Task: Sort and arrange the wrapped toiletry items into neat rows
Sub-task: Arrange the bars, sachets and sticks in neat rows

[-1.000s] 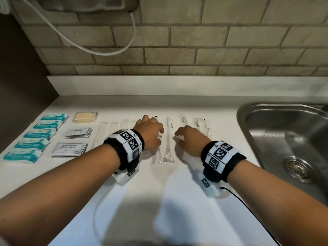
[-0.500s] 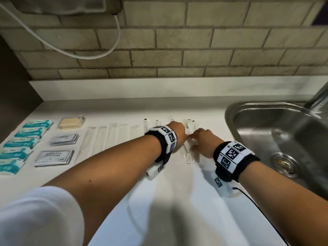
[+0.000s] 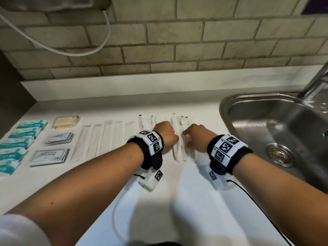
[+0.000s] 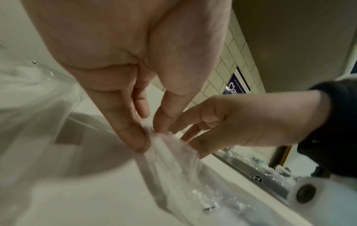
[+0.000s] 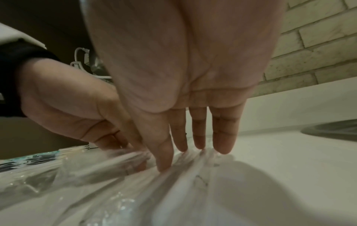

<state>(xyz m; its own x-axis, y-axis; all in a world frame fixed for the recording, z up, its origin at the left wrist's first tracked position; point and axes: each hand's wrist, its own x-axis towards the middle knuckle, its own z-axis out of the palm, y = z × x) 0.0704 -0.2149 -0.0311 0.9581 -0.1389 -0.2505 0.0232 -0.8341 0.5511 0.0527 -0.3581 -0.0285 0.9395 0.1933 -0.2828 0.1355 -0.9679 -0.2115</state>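
Both hands have moved along the worktop toward the sink: left hand pinching a clear packet, right hand fingers spread, pressing neighbouring packets.

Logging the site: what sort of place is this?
Likely a kitchen or pantry counter: a white countertop beside a stainless steel sink, with a brick-tile backsplash behind.
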